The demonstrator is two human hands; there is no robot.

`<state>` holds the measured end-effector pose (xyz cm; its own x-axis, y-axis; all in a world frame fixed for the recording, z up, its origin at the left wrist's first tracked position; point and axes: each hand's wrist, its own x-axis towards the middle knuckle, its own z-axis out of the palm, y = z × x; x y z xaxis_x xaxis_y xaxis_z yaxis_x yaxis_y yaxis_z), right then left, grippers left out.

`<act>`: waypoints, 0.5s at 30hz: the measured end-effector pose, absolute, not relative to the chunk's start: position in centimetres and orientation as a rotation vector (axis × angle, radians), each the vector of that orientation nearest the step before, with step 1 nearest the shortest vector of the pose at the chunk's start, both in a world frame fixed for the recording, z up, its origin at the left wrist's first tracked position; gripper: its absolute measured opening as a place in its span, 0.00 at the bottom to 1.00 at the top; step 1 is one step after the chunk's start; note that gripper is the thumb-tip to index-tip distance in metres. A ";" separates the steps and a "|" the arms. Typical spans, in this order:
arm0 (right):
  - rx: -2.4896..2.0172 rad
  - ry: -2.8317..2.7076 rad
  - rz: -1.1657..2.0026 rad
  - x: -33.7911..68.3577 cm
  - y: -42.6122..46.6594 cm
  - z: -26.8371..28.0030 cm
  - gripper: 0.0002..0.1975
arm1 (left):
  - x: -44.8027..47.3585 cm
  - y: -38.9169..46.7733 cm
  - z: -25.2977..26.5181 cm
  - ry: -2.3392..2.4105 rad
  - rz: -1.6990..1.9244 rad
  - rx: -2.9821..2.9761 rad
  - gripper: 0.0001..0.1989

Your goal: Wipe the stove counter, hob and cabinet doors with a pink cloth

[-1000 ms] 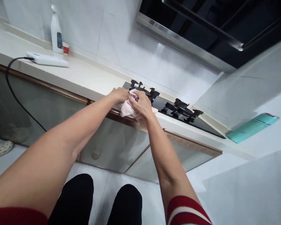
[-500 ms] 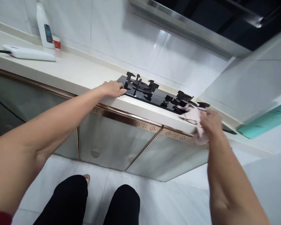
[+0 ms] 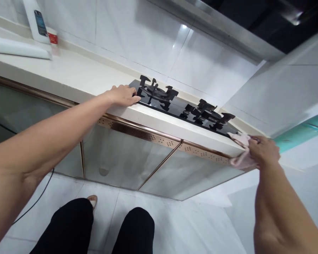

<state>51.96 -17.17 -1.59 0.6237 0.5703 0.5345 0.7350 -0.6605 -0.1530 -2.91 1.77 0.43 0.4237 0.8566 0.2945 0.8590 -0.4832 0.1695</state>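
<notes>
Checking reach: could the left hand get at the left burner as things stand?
Likely yes: the left hand rests near the left burner with nothing visible between, and the right hand holds the cloth by the right end of the hob.

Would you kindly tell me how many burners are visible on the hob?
2: the left burner near the left hand; the right burner nearer the cloth in the right hand.

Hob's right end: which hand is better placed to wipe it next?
Probably the right hand: it holds the cloth there; the left hand is at the other end of the hob.
</notes>
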 end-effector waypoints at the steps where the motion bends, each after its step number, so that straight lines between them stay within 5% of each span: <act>1: -2.497 -1.051 -0.634 51.0 -17.1 -1.7 0.28 | -2.9 1.8 0.4 -1.588 -0.553 -2.647 0.31; 15: -1.598 -1.685 -0.828 20.3 -10.0 -5.1 0.23 | -2.9 0.9 0.7 -1.619 -0.526 -2.646 0.31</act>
